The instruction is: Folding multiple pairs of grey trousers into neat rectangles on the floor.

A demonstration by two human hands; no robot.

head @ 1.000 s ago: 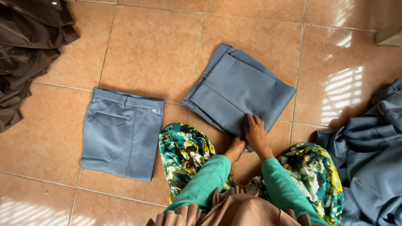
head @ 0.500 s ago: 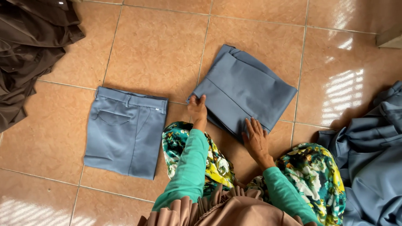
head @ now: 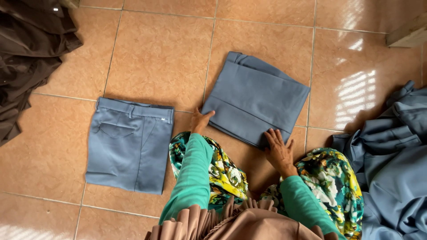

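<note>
Hands first: my left hand [head: 200, 121] rests with fingers loosely spread on the near-left corner of a folded, blue-grey square of smooth woven trouser cloth [head: 255, 100], and my right hand [head: 278, 149] lies flat, fingers wide, pressing its near-right corner. Neither hand grips anything; both only press down. That bundle lies skewed on the glossy, terracotta tiled floor [head: 155, 58], just beyond my knees in a floral green and yellow skirt [head: 224, 171]. I judge that I am flattening and squaring a finished fold; the next move calls for an even slide so the layers stay aligned. To my left, apart from the bundle, a second pair of blue-grey trousers [head: 129, 144] lies neatly folded, waistband and back pocket showing. A loose heap of blue-grey fabric [head: 391, 164] sits at the floor's right edge, a crumpled dark brown cloth pile [head: 26, 58] in its far-left corner.
</note>
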